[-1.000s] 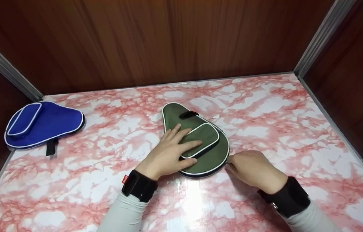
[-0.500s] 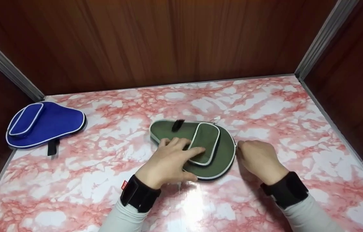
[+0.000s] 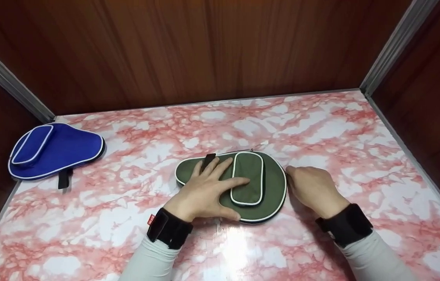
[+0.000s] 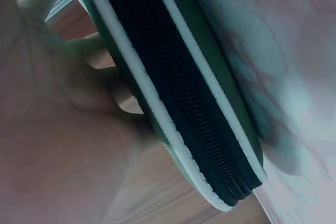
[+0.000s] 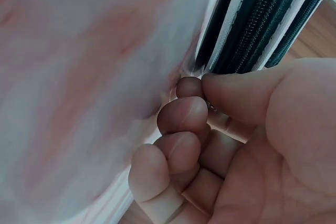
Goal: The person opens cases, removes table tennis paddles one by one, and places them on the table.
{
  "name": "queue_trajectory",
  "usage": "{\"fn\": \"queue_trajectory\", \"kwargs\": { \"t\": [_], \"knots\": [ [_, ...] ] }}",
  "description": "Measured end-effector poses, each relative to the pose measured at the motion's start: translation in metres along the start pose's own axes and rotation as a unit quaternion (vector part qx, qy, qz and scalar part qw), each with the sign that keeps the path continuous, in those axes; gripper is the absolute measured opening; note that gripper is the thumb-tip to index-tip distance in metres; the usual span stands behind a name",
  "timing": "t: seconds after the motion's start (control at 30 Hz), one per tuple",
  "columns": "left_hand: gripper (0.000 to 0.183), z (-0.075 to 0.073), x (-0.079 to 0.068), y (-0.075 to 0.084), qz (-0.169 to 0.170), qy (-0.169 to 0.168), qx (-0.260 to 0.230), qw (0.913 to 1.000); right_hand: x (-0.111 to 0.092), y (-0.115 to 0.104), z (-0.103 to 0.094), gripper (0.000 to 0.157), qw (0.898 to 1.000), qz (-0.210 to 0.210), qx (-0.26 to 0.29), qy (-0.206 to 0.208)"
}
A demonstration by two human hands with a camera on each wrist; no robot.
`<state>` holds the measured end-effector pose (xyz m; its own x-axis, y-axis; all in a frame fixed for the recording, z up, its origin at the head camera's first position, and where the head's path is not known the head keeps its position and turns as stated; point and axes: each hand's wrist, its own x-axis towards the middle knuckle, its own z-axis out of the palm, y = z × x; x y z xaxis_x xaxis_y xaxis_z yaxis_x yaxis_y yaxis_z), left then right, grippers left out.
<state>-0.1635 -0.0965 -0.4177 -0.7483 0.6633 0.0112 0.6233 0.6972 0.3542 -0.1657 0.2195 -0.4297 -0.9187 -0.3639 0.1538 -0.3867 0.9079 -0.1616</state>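
A green table tennis bat case [image 3: 274, 187] with white piping lies flat in the head view, its narrow end to the left and its round end to the right. My left hand [image 3: 200, 195] rests spread over it, forefinger on the raised front pocket [image 3: 248, 191] and thumb at the near edge. In the left wrist view the closed teeth of the zip [image 4: 205, 135] run along the case's side. At the round end, my right hand [image 3: 313, 191] pinches the zip pull [image 5: 211, 107] between thumb and forefinger; most of the pull is hidden by the fingers.
A blue bat case [image 3: 73, 144] with a black strap [image 3: 63, 179] lies at the far left by the wall. The red-and-white marbled table [image 3: 146, 136] is bounded by dark wooden panels [image 3: 204, 50] at the back and both sides.
The green case has turned anticlockwise, its narrow end swinging from the back round to the left. My right hand has moved slightly away and right along its edge, still pinching the zip pull.
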Motion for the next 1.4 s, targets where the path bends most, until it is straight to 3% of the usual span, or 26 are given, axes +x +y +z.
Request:
{"fn": "queue_trajectory", "kwargs": {
  "t": [0.27,0.53,0.9,1.4],
  "knots": [
    [0.094,0.0,-0.001,0.0,-0.007,-0.005,-0.003,1.0,-0.004,-0.004,-0.003,0.023,1.0,-0.002,-0.016,-0.02],
    [0.093,-0.002,-0.001,0.0,-0.002,0.003,-0.002,1.0,-0.013,-0.008,-0.008,0.028,0.999,-0.022,-0.02,-0.029],
    [0.094,-0.001,0.0,0.002,-0.01,0.002,0.0,1.0,-0.022,-0.017,-0.019,0.027,0.996,-0.056,-0.019,-0.072],
    [0.095,0.003,0.001,0.009,-0.047,0.005,-0.004,0.9989,-0.027,-0.023,-0.026,0.03,0.989,-0.084,0.007,-0.123]
  ]
}}
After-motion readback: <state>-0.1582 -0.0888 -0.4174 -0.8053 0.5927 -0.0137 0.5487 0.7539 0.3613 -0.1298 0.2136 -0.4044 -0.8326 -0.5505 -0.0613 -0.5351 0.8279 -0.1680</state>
